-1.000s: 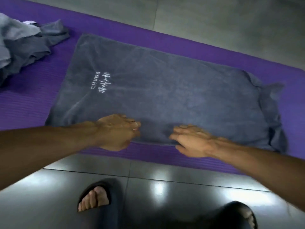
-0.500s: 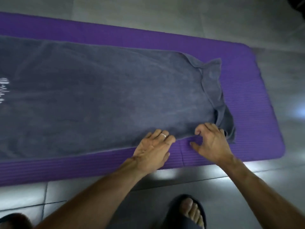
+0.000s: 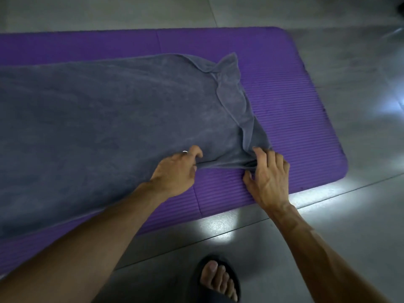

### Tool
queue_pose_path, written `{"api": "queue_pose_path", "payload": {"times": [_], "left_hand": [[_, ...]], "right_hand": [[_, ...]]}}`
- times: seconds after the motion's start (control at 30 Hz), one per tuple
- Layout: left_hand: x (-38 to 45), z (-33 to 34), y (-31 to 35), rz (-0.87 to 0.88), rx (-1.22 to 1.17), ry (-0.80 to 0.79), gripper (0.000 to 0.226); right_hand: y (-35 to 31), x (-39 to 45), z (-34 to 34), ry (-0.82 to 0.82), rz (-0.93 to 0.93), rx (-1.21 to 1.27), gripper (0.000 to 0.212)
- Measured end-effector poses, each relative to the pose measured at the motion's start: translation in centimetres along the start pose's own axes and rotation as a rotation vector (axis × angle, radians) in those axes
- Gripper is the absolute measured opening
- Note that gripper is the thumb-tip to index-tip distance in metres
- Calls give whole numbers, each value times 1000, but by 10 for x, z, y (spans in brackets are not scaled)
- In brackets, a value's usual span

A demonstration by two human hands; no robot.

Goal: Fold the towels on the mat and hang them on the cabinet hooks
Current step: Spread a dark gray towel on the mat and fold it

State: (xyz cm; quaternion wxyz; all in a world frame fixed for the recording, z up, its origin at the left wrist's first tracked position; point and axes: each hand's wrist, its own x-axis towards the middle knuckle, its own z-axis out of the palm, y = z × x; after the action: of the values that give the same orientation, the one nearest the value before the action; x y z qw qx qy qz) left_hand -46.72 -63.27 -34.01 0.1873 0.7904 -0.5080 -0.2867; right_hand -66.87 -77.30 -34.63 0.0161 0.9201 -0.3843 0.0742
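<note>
Both hands have hold of the towel's (image 3: 113,119) near edge at its right end. The right hand (image 3: 267,173) pinches the near right corner, fingers curled over the top of the cloth and thumb tucked under the bunched hem. The left hand (image 3: 177,171) (a ring shows on one finger) grips the same edge just to the left, fingers curled over it, so the short stretch of hem between the two is pulled taut and raised slightly off the mat (image 3: 295,119).

The towel lies spread along the purple mat, running off the left of the view, with its right end rumpled and a flap turned back on itself. The mat sits on a grey tiled floor (image 3: 349,215).

The cloth looks soft, limp and light: it will sag and crease wherever it is unsupported, so corners and hems are the places to hold. A clean fold probably needs that rumpled end flattened first.
</note>
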Motion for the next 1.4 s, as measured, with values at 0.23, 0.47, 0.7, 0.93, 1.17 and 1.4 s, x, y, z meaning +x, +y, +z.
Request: {"api": "queue_pose_path", "payload": {"times": [0.23,0.47,0.7,0.93,1.17,1.4], "left_hand": [[8,-5,1,12,62,-16,20],[6,3,13,111,395,-12,39],[15,10,14,172,411,93,21],[7,1,14,276,207,-196,13],[49,6,35,331,301,60,20],[139,13,53,655,740,160,50]], "right_hand": [[9,-9,2,96,171,149,45],[18,-15,10,-47,97,193,45],[15,-2,9,-5,109,174,54],[37,-14,-7,33,61,34,44],[36,-22,-6,112,186,205,22],[-2,21,6,-146,200,86,15]]}}
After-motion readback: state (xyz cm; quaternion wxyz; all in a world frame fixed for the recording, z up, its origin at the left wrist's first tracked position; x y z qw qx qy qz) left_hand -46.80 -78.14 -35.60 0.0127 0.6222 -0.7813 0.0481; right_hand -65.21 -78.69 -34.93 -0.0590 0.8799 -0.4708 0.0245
